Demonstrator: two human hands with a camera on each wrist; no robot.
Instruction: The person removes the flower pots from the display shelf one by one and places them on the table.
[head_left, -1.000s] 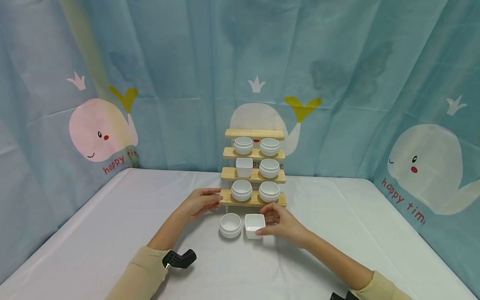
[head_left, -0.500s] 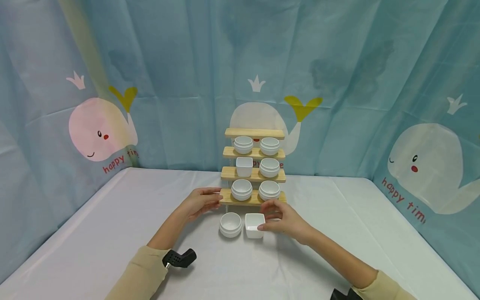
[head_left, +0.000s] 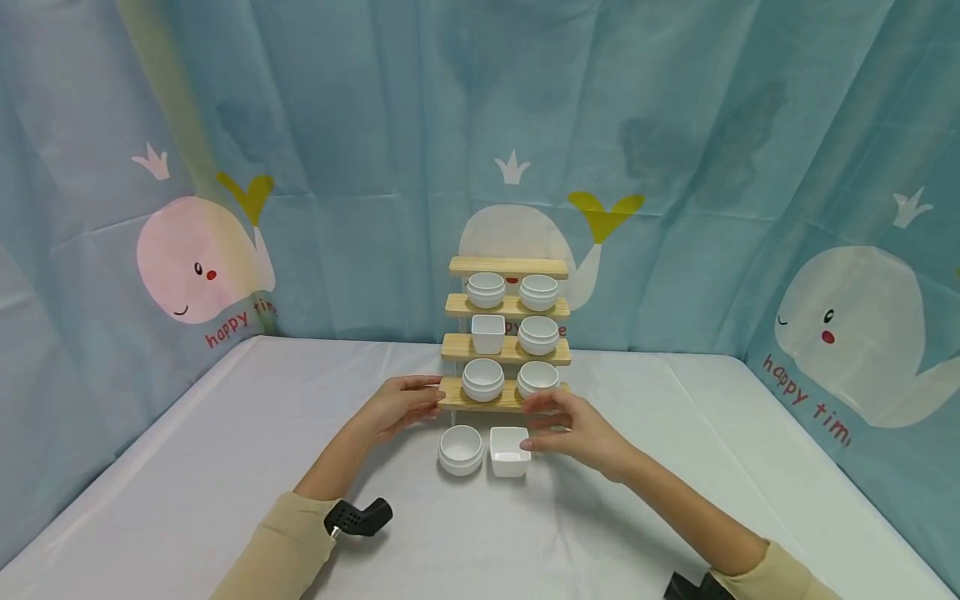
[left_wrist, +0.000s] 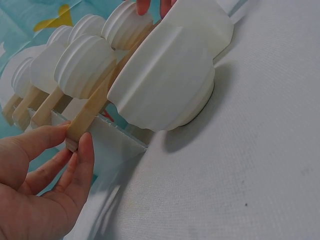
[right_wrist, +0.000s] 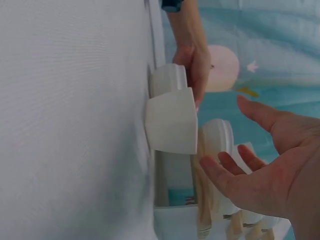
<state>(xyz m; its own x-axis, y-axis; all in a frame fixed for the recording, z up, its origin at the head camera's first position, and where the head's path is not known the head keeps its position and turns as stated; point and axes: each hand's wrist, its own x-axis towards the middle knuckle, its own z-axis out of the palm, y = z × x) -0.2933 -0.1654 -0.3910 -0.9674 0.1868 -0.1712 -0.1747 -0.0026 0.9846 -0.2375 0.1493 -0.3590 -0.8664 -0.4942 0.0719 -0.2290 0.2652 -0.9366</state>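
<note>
A stepped stand with wooden shelves (head_left: 465,395) and clear supports stands at the table's middle. My left hand (head_left: 401,407) pinches the left end of its lowest shelf board (left_wrist: 90,111) between thumb and fingers. On the tablecloth before the stand sit a round white bowl (head_left: 461,451) and, to its right, a square white bowl (head_left: 509,454). My right hand (head_left: 581,433) hovers just right of the square bowl, fingers spread and holding nothing; the right wrist view shows the gap. It partly hides a round bowl (head_left: 537,377) on the lowest shelf.
More white bowls stand in pairs on the shelves, among them a square one (head_left: 488,333). The top board (head_left: 509,267) bears none. A blue curtain (head_left: 360,167) with printed whales hangs behind the white-covered table (head_left: 187,483).
My right hand has come off the square bowl and drawn slightly up and right, its fingers opening. The bowl stays where it was. My left hand has kept its hold on the shelf.
</note>
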